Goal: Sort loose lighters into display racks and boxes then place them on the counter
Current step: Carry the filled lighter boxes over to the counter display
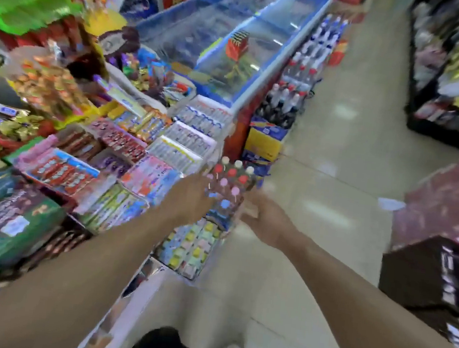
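The whole frame is motion-blurred. A display rack (227, 190) packed with upright lighters, their tops red, white, pink and blue, hangs in the air at the counter's front edge. My left hand (191, 195) holds the rack's left side. My right hand (263, 217) holds its right side, fingers wrapped around it. Just below the rack, a box of pastel lighters (188, 246) sits at the counter's corner (154, 268). Several trays of white lighters (189, 137) lie further back along the counter edge.
The counter on the left is crowded with candy and snack boxes (63, 169). Beyond it stands a glass-topped freezer (237, 40) with bottles (285, 100) stacked alongside. The tiled aisle (338, 163) runs on the right, with dark boxes (436, 254) and shelves beside it.
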### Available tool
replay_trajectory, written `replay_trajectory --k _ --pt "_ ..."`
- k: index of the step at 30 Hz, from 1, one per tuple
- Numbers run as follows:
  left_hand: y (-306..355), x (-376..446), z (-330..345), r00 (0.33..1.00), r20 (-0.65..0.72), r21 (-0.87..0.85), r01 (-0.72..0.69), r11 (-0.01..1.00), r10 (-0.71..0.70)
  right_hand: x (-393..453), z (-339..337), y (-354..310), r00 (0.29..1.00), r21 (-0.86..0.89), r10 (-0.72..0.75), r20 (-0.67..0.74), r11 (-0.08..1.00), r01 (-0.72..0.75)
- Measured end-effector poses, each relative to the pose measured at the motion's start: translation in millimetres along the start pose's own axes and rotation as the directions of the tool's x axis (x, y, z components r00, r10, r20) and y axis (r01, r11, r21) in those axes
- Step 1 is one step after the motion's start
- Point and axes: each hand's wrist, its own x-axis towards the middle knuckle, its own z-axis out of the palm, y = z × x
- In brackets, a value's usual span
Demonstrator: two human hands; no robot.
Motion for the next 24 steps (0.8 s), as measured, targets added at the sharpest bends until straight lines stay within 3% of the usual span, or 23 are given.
replay_trajectory --k 7,13,19,24 --pt "89.7 47.5 84.1 0.98 0.185 0.009 -0.07 0.998 0.067 -44.2 -26.5 135.1 0.977 -0.035 0.212 0.009 0.977 -0.211" --pt "113.7 112.2 143.8 0.952 0.287 0.041 -0.119 0.992 0.102 -47.1 -20.6 215.9 0.911 0.036 0.387 0.142 0.918 -0.396" --pt "129.3 207.6 168.9 0.943 0.32 0.012 -0.097 0.995 0.088 30.3 -52.3 266.2 0.862 0.017 0.445 0.241 0.886 -0.463" --pt "137.0 273.2 158.8 0.943 0.332 0.003 -0.01 1.0 0.008 124.1 -109.1 273.9 0.891 0.047 0.398 0.218 0.908 -0.417"
